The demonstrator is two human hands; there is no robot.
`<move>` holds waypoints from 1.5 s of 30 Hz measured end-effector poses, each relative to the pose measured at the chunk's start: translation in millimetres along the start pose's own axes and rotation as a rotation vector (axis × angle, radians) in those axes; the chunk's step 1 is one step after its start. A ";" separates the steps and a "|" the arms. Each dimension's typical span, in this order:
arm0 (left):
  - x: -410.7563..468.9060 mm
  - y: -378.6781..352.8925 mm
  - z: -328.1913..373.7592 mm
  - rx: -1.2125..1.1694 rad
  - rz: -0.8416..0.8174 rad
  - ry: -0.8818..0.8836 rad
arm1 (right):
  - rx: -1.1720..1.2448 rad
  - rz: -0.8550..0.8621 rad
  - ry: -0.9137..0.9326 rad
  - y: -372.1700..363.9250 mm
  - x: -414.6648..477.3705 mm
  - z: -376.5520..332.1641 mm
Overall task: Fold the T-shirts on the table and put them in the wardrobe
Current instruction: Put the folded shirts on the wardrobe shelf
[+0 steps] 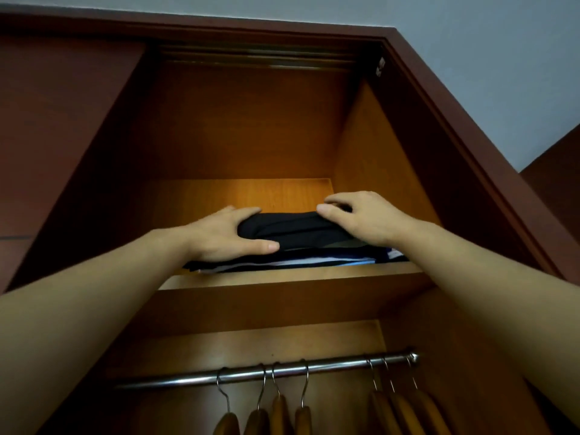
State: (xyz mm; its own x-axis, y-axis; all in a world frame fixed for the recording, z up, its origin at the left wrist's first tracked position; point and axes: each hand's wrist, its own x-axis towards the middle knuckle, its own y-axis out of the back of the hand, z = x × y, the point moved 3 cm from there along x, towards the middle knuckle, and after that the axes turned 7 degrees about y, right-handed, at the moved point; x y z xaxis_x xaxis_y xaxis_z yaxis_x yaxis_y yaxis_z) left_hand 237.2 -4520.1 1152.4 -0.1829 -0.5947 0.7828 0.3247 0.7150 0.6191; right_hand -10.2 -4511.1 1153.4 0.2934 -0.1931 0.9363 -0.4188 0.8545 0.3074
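Note:
A folded black T-shirt [295, 230] lies on top of a stack of folded shirts [282, 263] on the upper shelf [298, 274] of the wardrobe [392, 146]. My left hand [226, 235] grips the black shirt's left end, thumb underneath and fingers over its top. My right hand [364, 216] rests on the shirt's right end with curled fingers and the thumb pressed on the cloth. The stack below shows dark blue, white and light blue layers. The table is out of view.
A metal rail [270, 372] runs under the shelf with several wooden hangers [279, 412] on it. A sliding door panel [62, 120] covers the wardrobe's left part. The shelf stretches bare behind the stack to the back wall.

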 end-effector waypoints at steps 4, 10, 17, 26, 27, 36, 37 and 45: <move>-5.0 -10.0 3.8 0.245 0.243 -0.148 | -0.399 0.020 0.246 -17.7 -24.2 -19.0; 12.2 -13.7 4.1 0.295 0.243 -0.134 | -0.428 -0.017 0.169 -29.6 -8.8 -13.2; 30.2 -22.3 -6.9 0.301 0.167 0.053 | -0.407 -0.156 0.041 -46.2 8.3 -18.5; 39.6 -41.9 -12.4 0.132 0.013 0.102 | -0.296 -0.284 -0.071 -62.6 15.1 -6.5; 40.0 -44.1 -13.1 0.093 0.010 0.103 | -0.286 -0.278 -0.078 -63.8 14.2 -4.8; 22.6 -40.5 -5.1 0.051 0.115 0.083 | -0.277 -0.168 -0.096 -56.7 -1.3 -13.9; 20.1 -39.8 -4.5 0.063 0.103 0.093 | -0.278 -0.179 -0.108 -56.0 -3.7 -16.2; -8.3 -32.6 -6.0 0.151 0.095 0.091 | -0.308 -0.194 -0.156 -44.3 -15.5 -30.2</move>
State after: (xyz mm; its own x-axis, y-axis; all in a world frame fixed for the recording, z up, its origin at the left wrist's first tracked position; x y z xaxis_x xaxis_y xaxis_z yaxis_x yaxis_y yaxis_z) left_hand 233.8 -4540.7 1125.3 -0.0707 -0.5476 0.8338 0.1928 0.8126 0.5500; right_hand 29.9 -4531.4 1120.2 0.1980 -0.4155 0.8878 -0.0838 0.8952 0.4377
